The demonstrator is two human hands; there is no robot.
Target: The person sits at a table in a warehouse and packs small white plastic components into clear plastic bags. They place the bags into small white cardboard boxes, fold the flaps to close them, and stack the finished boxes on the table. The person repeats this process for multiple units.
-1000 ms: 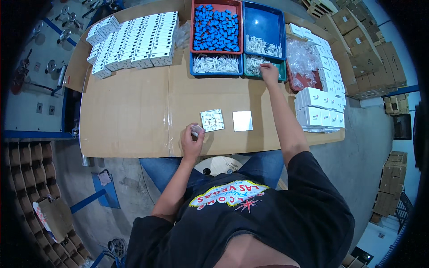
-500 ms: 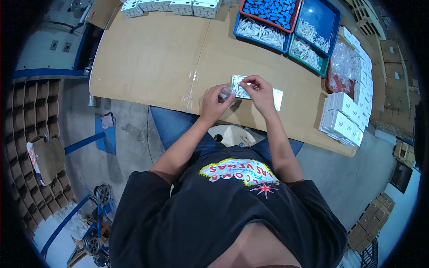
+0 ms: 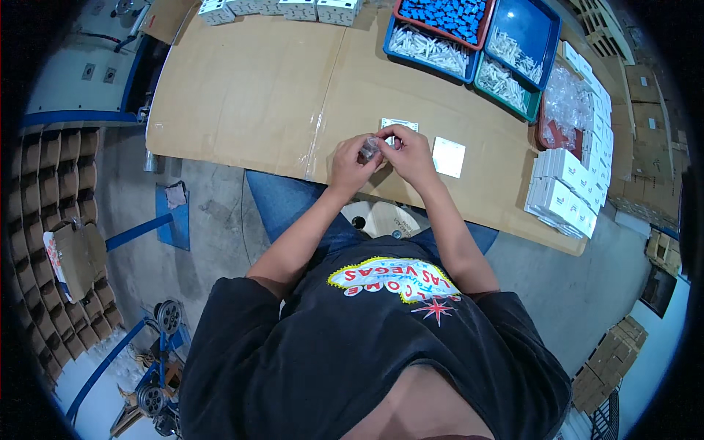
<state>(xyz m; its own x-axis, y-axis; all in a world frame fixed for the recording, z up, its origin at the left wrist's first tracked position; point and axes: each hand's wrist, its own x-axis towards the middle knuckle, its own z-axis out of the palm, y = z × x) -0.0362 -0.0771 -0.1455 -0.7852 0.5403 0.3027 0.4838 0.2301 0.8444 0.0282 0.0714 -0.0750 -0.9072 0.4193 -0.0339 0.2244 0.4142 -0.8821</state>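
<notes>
Close to the table's near edge, my left hand (image 3: pixel 350 167) is closed round a small, crumpled-looking clear plastic bag (image 3: pixel 369 149). My right hand (image 3: pixel 412 157) meets it there, thumb and fingers pinched together at the bag's rim. What those fingertips hold, if anything, is too small and covered to make out. Just beyond my hands lies a white patterned box or panel (image 3: pixel 400 125), partly hidden by the right hand. A flat white square card (image 3: pixel 449 158) rests on the cardboard to the right of my right hand.
On the cardboard-covered table (image 3: pixel 242 95), a red tray (image 3: pixel 399 16) of blue pieces overlaps a blue tray (image 3: pixel 389 51) of white pieces. A green tray (image 3: pixel 506 108) sits beside them. White boxes (image 3: pixel 561 191) are stacked at right; more patterned boxes (image 3: pixel 299 9) line the far edge.
My right hand has moved left and a little nearer, from the white patterned box to the plastic bag in my left hand. The white card beside it shows more fully.
</notes>
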